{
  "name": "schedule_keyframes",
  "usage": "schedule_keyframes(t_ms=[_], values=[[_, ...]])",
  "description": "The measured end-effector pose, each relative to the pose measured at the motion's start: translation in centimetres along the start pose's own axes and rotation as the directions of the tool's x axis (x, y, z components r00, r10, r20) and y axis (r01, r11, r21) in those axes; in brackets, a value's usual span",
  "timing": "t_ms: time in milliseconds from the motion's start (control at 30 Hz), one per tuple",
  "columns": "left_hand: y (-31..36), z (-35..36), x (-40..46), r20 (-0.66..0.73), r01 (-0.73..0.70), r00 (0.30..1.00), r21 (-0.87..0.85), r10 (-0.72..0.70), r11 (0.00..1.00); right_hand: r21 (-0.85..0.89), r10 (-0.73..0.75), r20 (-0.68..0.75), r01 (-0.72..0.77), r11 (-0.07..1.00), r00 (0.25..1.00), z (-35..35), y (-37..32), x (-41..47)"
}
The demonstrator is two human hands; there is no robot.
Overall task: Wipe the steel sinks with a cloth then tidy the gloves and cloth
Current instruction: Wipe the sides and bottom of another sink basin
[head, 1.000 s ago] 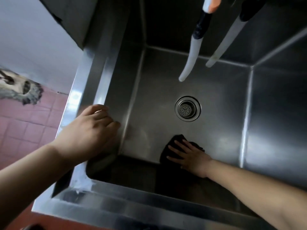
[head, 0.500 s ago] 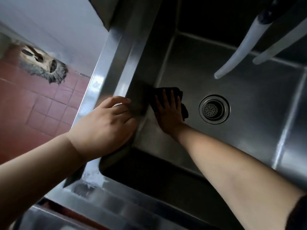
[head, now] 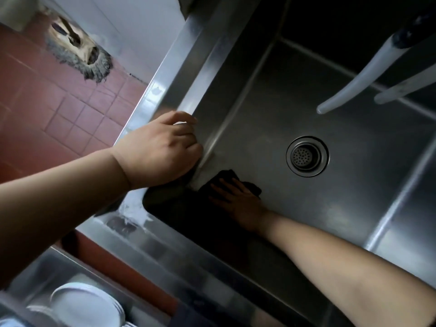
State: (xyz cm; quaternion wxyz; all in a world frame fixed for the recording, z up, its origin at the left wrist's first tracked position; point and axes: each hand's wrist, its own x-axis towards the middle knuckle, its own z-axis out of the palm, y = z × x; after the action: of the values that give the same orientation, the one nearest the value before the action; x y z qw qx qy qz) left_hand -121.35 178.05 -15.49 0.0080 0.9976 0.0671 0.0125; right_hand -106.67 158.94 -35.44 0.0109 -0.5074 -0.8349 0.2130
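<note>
Pressing flat on a dark cloth [head: 226, 182], the right hand [head: 238, 201] lies with straight, spread fingers on the floor of the steel sink [head: 330, 208], in the near-left corner where the bottom meets the left wall and the shadowed front wall. That grip is open and flat, holding the cloth down by palm and fingers, not curled round it. The cloth bunches out past the fingertips towards the left wall and shows again at the little-finger side.

The left hand [head: 162, 149] rests on the sink's left rim [head: 188, 74], fingers curled over the inner edge and down the wall; this grip hooks the rim and holds nothing loose. It sits just above and beside the right hand, so the two arms crowd that corner.

The round drain [head: 307, 156] lies well apart to the right of the cloth, with bare steel floor between them and more beyond, out to the right wall seam. Two pale hoses [head: 354, 83] hang in over the far-right part of the basin, their open ends above the floor, away from both hands.

Outside the left rim is red tiled floor [head: 59, 102] with a broken hole in the wall base [head: 77, 55]. Below the front rim, stacked white plates [head: 87, 305] show at lower left.
</note>
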Motion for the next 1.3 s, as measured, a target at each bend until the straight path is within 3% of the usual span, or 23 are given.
schedule_keyframes(t_ms=[267, 400, 533, 700, 800, 1033, 1133, 1300], values=[[0.1, -0.1, 0.3, -0.033, -0.022, 0.999, -0.017, 0.021, 1.000, -0.218, -0.016, 0.259, 0.075, 0.973, 0.966, -1.3, 3.0, -12.7], [-0.1, 0.4, -0.2, -0.024, -0.030, 0.999, -0.017, 0.029, 0.999, -0.225, -0.010, 0.220, 0.060, 0.972, 0.975, -0.8, 4.8, -18.1], [-0.1, 0.5, -0.2, -0.026, -0.039, 0.999, -0.006, 0.039, 0.999, -0.285, -0.005, 0.163, 0.052, 0.957, 0.987, -0.2, 4.6, -15.5], [0.1, 0.4, -0.2, -0.039, -0.050, 0.998, 0.006, 0.050, 0.999, -0.129, 0.147, 0.011, -0.145, 0.981, 0.989, -0.7, 4.9, -4.8], [0.2, 0.5, -0.2, -0.042, -0.043, 0.998, 0.012, 0.043, 0.999, -0.072, 0.185, -0.070, -0.190, 0.979, 0.980, -1.5, 6.5, -0.2], [0.7, 0.2, -0.4, -0.023, -0.095, 0.995, 0.061, 0.096, 0.994, -0.080, 0.420, -0.094, -0.428, 0.900, 0.902, -1.4, 9.3, -2.1], [1.4, -0.2, 0.0, -0.037, -0.116, 0.992, 0.063, 0.118, 0.991, -0.124, 0.371, 0.008, -0.368, 0.922, 0.928, -1.0, 7.4, -7.0], [6.0, 1.0, 2.3, -0.057, -0.056, 0.997, -0.024, 0.054, 0.998, -0.228, 0.127, 0.215, -0.077, 0.971, 0.968, 0.0, 4.8, -16.2]])
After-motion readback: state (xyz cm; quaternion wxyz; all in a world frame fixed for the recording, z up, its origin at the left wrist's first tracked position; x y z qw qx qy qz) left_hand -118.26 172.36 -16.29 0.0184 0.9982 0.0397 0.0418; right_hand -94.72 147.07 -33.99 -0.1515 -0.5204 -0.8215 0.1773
